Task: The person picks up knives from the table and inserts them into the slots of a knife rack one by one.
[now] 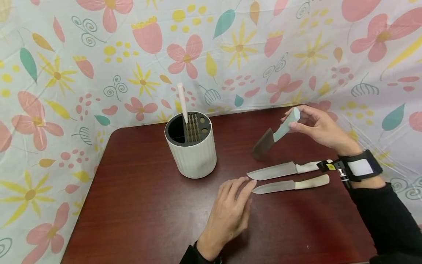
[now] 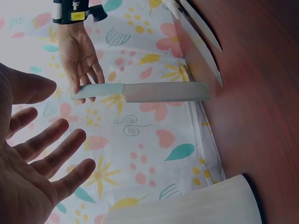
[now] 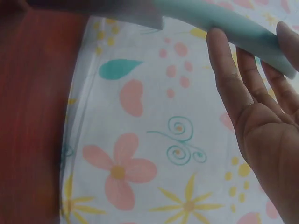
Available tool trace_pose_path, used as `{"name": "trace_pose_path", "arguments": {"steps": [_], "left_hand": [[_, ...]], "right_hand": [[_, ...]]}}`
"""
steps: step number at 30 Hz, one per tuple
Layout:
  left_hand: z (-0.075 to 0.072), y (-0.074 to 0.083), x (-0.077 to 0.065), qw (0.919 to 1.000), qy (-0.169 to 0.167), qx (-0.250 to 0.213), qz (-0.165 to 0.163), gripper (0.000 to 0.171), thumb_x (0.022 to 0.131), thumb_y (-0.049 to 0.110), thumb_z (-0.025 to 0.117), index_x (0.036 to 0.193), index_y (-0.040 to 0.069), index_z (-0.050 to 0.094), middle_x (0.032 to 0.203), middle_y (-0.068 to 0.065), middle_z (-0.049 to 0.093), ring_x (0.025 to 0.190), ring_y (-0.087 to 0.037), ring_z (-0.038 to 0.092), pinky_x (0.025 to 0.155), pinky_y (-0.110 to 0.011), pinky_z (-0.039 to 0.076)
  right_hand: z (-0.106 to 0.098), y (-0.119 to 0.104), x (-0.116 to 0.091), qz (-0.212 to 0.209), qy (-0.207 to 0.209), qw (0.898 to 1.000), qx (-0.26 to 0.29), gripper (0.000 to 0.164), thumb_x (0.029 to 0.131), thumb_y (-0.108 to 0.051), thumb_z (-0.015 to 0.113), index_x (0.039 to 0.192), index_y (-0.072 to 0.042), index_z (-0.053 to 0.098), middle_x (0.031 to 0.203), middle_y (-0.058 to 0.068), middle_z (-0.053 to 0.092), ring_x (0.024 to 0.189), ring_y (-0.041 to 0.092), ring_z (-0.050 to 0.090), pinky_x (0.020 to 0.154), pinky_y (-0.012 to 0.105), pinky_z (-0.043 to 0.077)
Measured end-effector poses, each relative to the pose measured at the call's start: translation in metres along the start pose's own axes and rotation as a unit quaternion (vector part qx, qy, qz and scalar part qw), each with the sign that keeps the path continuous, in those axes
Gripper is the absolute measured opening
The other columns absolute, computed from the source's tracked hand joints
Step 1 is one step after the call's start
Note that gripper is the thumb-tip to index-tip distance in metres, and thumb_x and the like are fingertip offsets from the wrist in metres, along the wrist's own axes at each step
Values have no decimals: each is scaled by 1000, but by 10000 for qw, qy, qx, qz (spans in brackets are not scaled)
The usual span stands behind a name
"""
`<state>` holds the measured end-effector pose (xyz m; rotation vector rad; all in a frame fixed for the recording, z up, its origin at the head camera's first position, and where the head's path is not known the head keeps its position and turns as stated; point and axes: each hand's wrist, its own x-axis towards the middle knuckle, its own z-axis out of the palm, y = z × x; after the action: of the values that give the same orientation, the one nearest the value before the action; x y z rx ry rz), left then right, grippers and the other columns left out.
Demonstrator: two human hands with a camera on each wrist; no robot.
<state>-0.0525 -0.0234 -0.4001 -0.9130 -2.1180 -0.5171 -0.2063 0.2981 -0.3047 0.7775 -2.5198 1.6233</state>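
My right hand (image 1: 318,126) pinches the pale blue handle of a broad-bladed kitchen knife (image 1: 287,124), its blade slanting down to the left over the table. In the right wrist view the fingers and thumb meet that handle (image 3: 233,30). Below it lie two white-handled knives, a larger knife (image 1: 277,171) and a slimmer knife (image 1: 280,187), tips to the left. My left hand (image 1: 229,209) has its fingers spread loosely and holds nothing, fingertips near those tips. A white ribbed knife block (image 1: 194,159) with a black slotted top stands left of the knives.
A pale pink handle (image 1: 182,102) sticks up out of the knife block. The dark red-brown table (image 1: 141,205) ends at a flowered cloth (image 1: 230,55) hanging behind it and at both sides.
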Motion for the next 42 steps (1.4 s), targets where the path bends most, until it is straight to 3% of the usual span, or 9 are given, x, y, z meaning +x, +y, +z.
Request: {"name": "trace_pose_path", "arguments": {"steps": [8, 16, 21, 30, 42], "left_hand": [[-2, -3, 6, 9996, 266, -53, -76, 40, 96, 13, 55, 136, 6, 58, 128, -15, 62, 114, -29, 61, 100, -41, 52], [-4, -6, 13, 9987, 474, -26, -189, 42, 96, 14, 57, 138, 6, 57, 129, -15, 61, 121, -30, 58, 106, -52, 48], [-4, -8, 18, 9980, 558, -104, -263, 42, 98, 15, 55, 139, 4, 55, 132, -17, 59, 124, -31, 57, 106, -54, 48], [-9, -11, 27, 9967, 702, -225, -333, 44, 100, 16, 54, 141, 4, 52, 133, -19, 58, 126, -31, 57, 106, -54, 48], [-14, -9, 34, 9962, 719, -388, -305, 49, 98, 14, 57, 145, 4, 48, 136, -19, 56, 127, -31, 57, 108, -49, 49]], "right_hand": [[11, -18, 5, -392, 291, 9969, -612, 33, 95, -1, 68, 127, -5, 62, 115, 3, 73, 90, 9, 72, 76, 16, 56], [28, -33, 9, -1212, 773, 9850, -956, 40, 85, 12, 73, 122, 0, 65, 107, -4, 71, 84, 4, 70, 75, 11, 52], [40, -49, 10, -1445, 984, 9796, -994, 43, 81, 16, 75, 120, 1, 66, 103, -4, 71, 83, 2, 69, 75, 12, 52], [56, -78, 5, -1840, 750, 9771, -758, 45, 80, 18, 74, 120, 2, 67, 108, 5, 71, 78, 7, 71, 68, 15, 52], [71, -97, 0, -2074, 517, 9748, -635, 44, 79, 19, 73, 119, 2, 67, 109, 12, 68, 80, 9, 71, 73, 16, 57]]}}
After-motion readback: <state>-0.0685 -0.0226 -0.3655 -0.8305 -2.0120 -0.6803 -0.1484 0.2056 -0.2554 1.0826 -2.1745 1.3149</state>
